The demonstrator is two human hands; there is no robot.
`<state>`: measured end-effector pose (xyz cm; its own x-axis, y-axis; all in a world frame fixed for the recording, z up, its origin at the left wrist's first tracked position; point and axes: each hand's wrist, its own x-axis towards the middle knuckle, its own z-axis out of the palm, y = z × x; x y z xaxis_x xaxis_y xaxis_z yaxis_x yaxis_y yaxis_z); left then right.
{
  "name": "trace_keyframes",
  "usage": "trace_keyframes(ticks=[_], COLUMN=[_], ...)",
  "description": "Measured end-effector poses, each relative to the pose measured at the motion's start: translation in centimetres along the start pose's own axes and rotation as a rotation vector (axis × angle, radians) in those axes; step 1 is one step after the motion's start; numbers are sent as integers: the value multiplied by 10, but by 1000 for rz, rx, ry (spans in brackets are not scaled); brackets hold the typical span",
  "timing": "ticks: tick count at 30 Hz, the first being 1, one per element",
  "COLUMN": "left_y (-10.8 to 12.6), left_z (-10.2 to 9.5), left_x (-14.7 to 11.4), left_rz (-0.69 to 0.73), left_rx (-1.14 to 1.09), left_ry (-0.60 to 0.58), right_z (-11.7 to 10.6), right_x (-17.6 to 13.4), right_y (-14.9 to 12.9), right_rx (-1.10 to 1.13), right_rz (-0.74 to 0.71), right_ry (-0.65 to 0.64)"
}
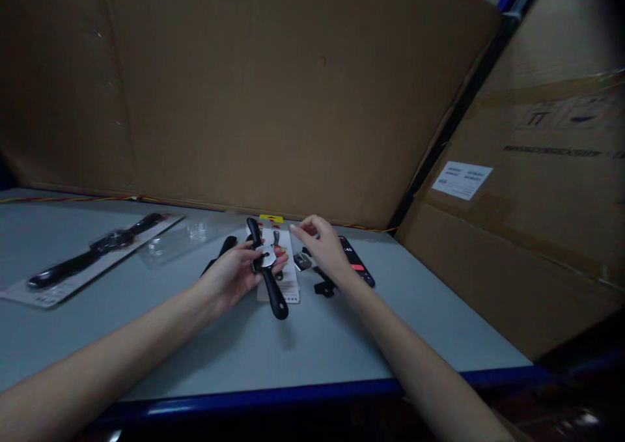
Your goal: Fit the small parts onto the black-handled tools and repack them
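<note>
My left hand [229, 274] is closed around the middle of a black-handled spokeshave [276, 295], which is tilted above the table with its silver blade facing up. To its right, my right hand [322, 250] is raised with thumb and fingertips pinched together. Anything between those fingertips is too small to make out. Under the spokeshave lies a printed backing card [291, 287] with a yellow top. A small metal piece [303, 261] and a black part [325, 289] rest below my right hand. Another black handle [227, 245] shows partly behind my left hand.
A packaged spokeshave [117, 239] on its card lies at the left, with a clear plastic shell [166, 245] beside it. A lit phone [360, 266] is right of my right hand. Large cardboard [293, 103] stands behind the grey table [273, 370]; a carton [537, 234] bounds the right.
</note>
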<state>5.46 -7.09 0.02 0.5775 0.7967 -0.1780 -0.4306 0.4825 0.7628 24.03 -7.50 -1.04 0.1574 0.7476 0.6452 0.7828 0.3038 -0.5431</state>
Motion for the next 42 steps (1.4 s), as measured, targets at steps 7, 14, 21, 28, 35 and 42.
trace_keyframes(ticks=[7, 14, 21, 28, 35, 42], left_y=[7, 10, 9, 7, 8, 9], left_z=[-9, -7, -4, -4, -5, -7], left_x=[3, -1, -2, -2, -1, 1], left_rz=[-31, -134, -147, -102, -109, -225], left_rx=[84, 139, 176, 266, 243, 188], left_ry=[45, 36, 24, 64, 42, -15], right_z=[-30, -17, -25, -25, -18, -13], right_x=[14, 9, 10, 10, 12, -4], right_y=[62, 68, 60, 64, 49, -17], right_rx=[-422, -521, -504, -390, -12, 656], right_rz=[151, 208, 192, 204, 200, 302], right_ry=[-429, -521, -575, -560, -389, -489])
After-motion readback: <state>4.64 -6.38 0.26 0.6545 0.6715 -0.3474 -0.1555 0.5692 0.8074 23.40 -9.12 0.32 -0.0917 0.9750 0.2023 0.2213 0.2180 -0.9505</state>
